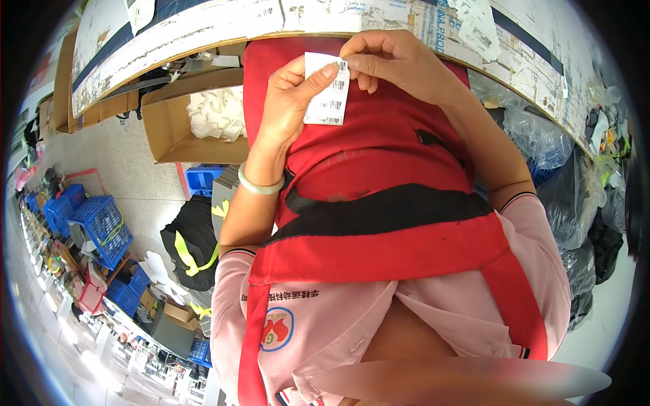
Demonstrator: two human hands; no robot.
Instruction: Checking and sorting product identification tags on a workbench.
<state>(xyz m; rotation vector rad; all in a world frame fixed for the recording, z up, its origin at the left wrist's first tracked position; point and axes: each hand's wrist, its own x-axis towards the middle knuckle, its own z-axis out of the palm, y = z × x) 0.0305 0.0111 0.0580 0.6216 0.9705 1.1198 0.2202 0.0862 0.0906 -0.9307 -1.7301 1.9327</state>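
A small white printed label (328,90) is held up in front of my red apron (379,169). My left hand (292,101) grips its lower left side, thumb across the front. My right hand (393,62) pinches its top right corner with thumb and forefinger. A pale green bangle (260,184) sits on my left wrist. Both hands are just below the edge of the worktable (203,30), which is covered with taped paper and more labels.
An open cardboard box (177,128) with white packing material stands on the floor at the left. Blue plastic crates (101,227) and a black bag with yellow straps (193,243) lie further left. Clear and black plastic bags (575,196) pile up at the right.
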